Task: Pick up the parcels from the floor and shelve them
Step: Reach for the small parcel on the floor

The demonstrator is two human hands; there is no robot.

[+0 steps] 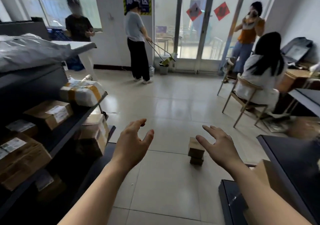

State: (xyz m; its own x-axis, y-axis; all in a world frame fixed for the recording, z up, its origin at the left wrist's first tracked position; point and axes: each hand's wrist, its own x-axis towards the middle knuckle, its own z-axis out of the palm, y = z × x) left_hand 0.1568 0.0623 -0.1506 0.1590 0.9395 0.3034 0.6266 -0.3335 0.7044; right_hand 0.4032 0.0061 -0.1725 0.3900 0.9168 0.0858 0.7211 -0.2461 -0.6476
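Observation:
A small stack of brown cardboard parcels stands on the tiled floor ahead of me. My left hand reaches forward, fingers spread and empty, to the left of the stack. My right hand is also held out with fingers apart, holding nothing, and partly overlaps the stack's right side in view. On my left a dark shelf unit holds several cardboard parcels and a white taped bag.
A person sweeps with a broom near the glass doors. Another sits on a chair at the right; two more stand at the back. Dark shelving and a cardboard box flank my right side.

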